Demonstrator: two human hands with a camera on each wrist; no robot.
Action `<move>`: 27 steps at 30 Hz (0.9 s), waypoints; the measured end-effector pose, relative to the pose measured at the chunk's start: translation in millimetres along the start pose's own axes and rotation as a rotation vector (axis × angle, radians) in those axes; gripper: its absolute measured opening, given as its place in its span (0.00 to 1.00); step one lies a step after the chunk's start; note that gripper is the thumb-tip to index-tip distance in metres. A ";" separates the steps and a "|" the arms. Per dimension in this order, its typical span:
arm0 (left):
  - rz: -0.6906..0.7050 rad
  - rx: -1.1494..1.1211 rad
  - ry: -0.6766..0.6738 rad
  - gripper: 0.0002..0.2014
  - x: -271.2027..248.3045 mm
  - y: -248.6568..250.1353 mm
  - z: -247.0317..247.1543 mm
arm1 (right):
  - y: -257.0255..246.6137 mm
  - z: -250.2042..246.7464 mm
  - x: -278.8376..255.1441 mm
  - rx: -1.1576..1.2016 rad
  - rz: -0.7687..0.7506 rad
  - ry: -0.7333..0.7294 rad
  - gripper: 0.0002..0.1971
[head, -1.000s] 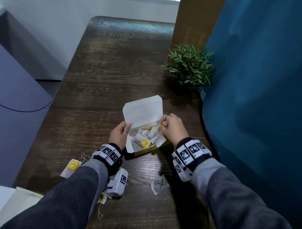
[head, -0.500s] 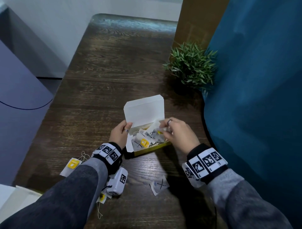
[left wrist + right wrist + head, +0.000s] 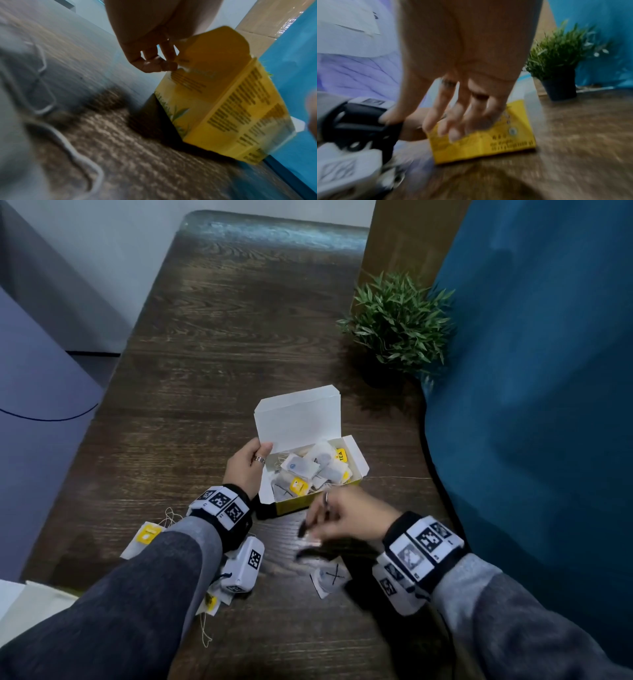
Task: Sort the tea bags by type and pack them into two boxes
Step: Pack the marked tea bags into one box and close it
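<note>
Beside the yellow box [image 3: 318,501], left hand [image 3: 245,470] is pinching its side flap to steady it; right hand [image 3: 346,517], loosely spread and empty, is hovering above a loose tea bag [image 3: 329,577].

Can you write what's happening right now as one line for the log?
left hand: holds box side flap | right hand: open, blurred, above loose X-marked tea bag | box: lid open, tea bags inside

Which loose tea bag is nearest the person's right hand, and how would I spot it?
Start at the open yellow box on the wooden table. Just nearer the person, below the right hand, lies a tea bag. It bears a black X; those by the left sleeve have yellow tags.
</note>
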State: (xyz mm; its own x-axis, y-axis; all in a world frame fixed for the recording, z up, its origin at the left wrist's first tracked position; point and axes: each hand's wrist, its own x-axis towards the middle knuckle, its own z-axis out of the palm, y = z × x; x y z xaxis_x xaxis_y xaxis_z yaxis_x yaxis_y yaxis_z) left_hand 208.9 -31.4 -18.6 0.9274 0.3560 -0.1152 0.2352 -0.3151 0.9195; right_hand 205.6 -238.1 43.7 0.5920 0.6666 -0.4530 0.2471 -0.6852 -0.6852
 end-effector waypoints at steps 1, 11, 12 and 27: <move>-0.002 0.000 -0.005 0.11 -0.2 0.6 0.5 | 4.6 8.6 -2.7 -0.074 0.010 -0.134 0.18; -0.019 -0.009 -0.037 0.11 -3.6 2.2 0.5 | 25.6 15.8 -14.8 -0.109 0.058 -0.111 0.09; -0.022 -0.002 -0.039 0.14 -3.3 0.4 0.7 | 21.6 4.7 -13.7 -0.021 0.037 -0.033 0.10; -0.156 0.059 -0.096 0.19 -10.5 9.3 -5.0 | 36.6 -30.9 22.3 -0.093 0.204 0.719 0.17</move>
State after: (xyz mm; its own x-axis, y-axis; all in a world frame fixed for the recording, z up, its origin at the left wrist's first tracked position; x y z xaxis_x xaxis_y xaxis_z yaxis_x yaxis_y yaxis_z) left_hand 199.9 -33.7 -6.9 0.9011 0.3199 -0.2926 0.3924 -0.3148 0.8643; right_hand 251.7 -257.4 26.1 0.9801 0.1893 -0.0601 0.1235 -0.8178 -0.5621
